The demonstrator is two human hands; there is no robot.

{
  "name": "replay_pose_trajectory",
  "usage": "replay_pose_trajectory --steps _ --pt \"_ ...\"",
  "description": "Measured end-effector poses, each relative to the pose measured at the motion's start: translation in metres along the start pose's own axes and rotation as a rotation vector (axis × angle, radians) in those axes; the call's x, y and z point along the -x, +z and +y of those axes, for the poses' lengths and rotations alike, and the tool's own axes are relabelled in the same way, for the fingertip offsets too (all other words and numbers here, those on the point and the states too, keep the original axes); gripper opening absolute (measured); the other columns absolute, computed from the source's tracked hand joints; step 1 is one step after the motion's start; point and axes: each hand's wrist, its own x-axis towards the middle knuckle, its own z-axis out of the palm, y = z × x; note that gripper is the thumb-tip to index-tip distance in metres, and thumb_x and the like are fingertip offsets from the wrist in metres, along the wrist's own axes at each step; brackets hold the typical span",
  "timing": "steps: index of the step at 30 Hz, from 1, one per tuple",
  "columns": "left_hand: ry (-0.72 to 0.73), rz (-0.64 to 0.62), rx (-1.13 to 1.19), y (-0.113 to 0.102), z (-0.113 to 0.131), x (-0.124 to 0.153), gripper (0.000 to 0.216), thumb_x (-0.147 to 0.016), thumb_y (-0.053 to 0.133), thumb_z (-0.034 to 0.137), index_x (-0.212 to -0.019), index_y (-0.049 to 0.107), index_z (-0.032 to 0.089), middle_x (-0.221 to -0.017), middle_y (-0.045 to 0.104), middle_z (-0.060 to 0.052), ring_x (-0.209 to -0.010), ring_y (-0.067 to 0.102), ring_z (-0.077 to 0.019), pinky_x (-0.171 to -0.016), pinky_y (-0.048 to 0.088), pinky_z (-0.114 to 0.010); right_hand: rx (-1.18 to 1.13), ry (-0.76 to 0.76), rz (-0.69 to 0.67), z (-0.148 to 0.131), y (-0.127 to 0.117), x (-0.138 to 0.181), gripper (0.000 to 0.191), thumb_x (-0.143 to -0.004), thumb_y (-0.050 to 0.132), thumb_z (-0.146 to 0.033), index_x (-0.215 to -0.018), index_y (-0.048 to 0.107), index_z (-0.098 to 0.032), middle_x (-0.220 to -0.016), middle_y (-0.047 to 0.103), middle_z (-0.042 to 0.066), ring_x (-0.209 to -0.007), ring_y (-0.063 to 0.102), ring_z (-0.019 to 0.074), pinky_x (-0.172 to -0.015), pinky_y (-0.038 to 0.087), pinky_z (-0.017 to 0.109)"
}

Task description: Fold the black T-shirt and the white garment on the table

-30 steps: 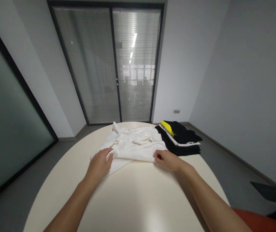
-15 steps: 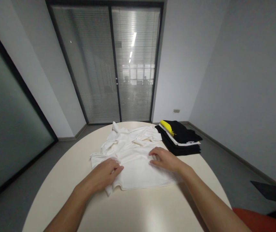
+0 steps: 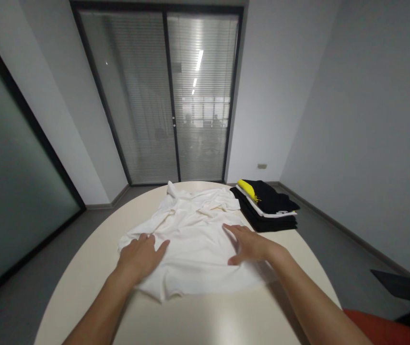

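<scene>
Pressing flat on white shirt, left hand released, right hand released, round surface, black stack beside.

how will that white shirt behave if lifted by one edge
The white cloth shirt is probably floppy: it lies wrinkled under the left hand and right hand, so it would likely sag. It looks thin, probably light. Pushed on the smooth round table, it may slide and bunch.
</scene>
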Motion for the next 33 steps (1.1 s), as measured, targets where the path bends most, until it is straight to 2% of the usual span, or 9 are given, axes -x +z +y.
replay_pose_trajectory --steps 5,9,13,15,17,19,23,28,33 --pt "-0.203 -0.152 -0.075 -0.020 -0.016 -0.005 0.071 -0.086 0.038 0.070 -0.114 0.073 0.015 -0.114 0.072 -0.021 -0.106 0.067 -0.0414 -0.087 0.048 -0.051 0.153 0.141 -0.149 -0.031 -0.018 0.016 0.136 -0.047 0.087 -0.062 -0.160 0.024 -0.020 -0.158 0.034 0.021 -0.143 0.033 0.0435 -0.114 0.032 0.050" --pt "-0.244 -0.268 -0.099 -0.030 -0.024 -0.005 0.070 -0.085 0.041 0.070 -0.112 0.074 0.015 -0.116 0.072 -0.021 -0.108 0.067 -0.0406 -0.087 0.048 -0.048 0.234 0.212 -0.098 -0.061 -0.024 0.029 0.107 -0.060 0.077 -0.073 -0.149 0.047 -0.021 -0.137 0.059 0.020 -0.122 0.058 0.0413 -0.100 0.045 0.048" --pt "-0.167 -0.272 -0.153 -0.028 -0.013 -0.002 0.061 -0.090 0.040 0.062 -0.110 0.073 0.014 -0.112 0.073 -0.020 -0.103 0.068 -0.0388 -0.084 0.050 -0.047 0.371 0.275 0.015 -0.075 -0.020 0.029 0.067 -0.089 0.049 -0.072 -0.120 0.070 -0.016 -0.110 0.072 0.020 -0.103 0.068 0.0389 -0.085 0.050 0.045" --pt "-0.054 -0.190 -0.159 -0.021 -0.003 0.000 0.052 -0.093 0.040 0.054 -0.113 0.071 0.017 -0.111 0.073 -0.017 -0.103 0.068 -0.0362 -0.083 0.050 -0.046 0.409 0.261 0.086 -0.076 -0.017 0.023 0.059 -0.096 0.042 -0.063 -0.112 0.071 -0.014 -0.106 0.072 0.020 -0.100 0.069 0.0370 -0.083 0.050 0.044" --pt "0.088 -0.117 -0.136 -0.009 0.005 0.001 0.046 -0.093 0.044 0.047 -0.125 0.065 0.021 -0.127 0.067 -0.015 -0.116 0.062 -0.0333 -0.090 0.049 -0.044 0.384 0.164 0.162 -0.073 -0.012 0.016 0.052 -0.099 0.042 -0.056 -0.117 0.069 -0.015 -0.109 0.072 0.018 -0.103 0.067 0.0338 -0.088 0.049 0.042" --pt "0.169 -0.094 -0.121 0.005 0.009 0.000 0.053 -0.092 0.048 0.046 -0.140 0.054 0.023 -0.151 0.049 -0.013 -0.135 0.048 -0.0319 -0.104 0.043 -0.044 0.302 -0.002 0.225 -0.068 -0.005 0.008 0.049 -0.100 0.041 -0.051 -0.128 0.063 -0.018 -0.124 0.067 0.016 -0.114 0.062 0.0300 -0.097 0.046 0.040" --pt "0.070 -0.177 -0.095 0.026 0.005 -0.005 0.070 -0.094 0.039 0.059 -0.157 0.032 0.027 -0.166 0.018 -0.010 -0.147 0.028 -0.0391 -0.113 0.029 -0.057 0.175 -0.186 0.193 -0.052 0.015 -0.004 0.065 -0.097 0.044 -0.058 -0.150 0.045 -0.020 -0.156 0.041 0.013 -0.142 0.039 0.0281 -0.117 0.029 0.039" --pt "0.026 -0.190 -0.049 0.033 -0.004 -0.015 0.077 -0.096 0.030 0.064 -0.161 0.014 0.026 -0.167 0.012 -0.010 -0.149 0.021 -0.0416 -0.114 0.023 -0.063 0.133 -0.014 0.103 -0.034 0.033 -0.017 0.096 -0.087 0.039 -0.080 -0.159 0.026 -0.018 -0.166 0.013 0.012 -0.153 0.009 0.0337 -0.123 0.009 0.050" --pt "0.008 -0.189 0.017 0.034 -0.008 -0.031 0.082 -0.094 0.025 0.069 -0.161 0.013 0.025 -0.166 0.014 -0.010 -0.149 0.020 -0.0425 -0.115 0.021 -0.064 0.100 0.127 0.115 -0.031 0.032 -0.024 0.105 -0.080 0.028 -0.091 -0.160 0.025 -0.023 -0.167 0.005 0.011 -0.153 -0.002 0.0360 -0.121 0.000 0.055"
